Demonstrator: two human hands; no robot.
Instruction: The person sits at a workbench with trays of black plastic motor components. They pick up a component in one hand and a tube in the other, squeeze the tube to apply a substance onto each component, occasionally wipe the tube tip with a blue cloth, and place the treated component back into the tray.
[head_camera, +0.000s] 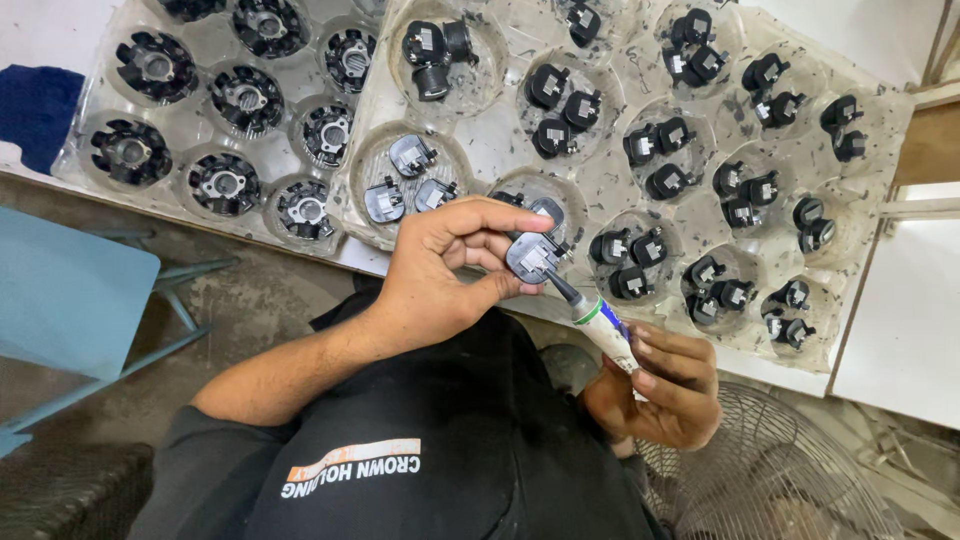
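Evidently light and rigid, the small black plastic part (533, 255) is pinched by the left hand (440, 275) over the clear tray's near edge (560, 312); its edges offer the safest hold, while the right hand (660, 385) squeezes a soft tube (600, 325), nozzle touching it

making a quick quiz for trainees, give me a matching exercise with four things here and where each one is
Things:
1. small black part
2. tube
3. round black wheels
4. blue cloth

Places:
A. far left edge of the table
B. right hand
C. left hand
D. clear tray on the left

Pairs: 1-C, 2-B, 3-D, 4-A
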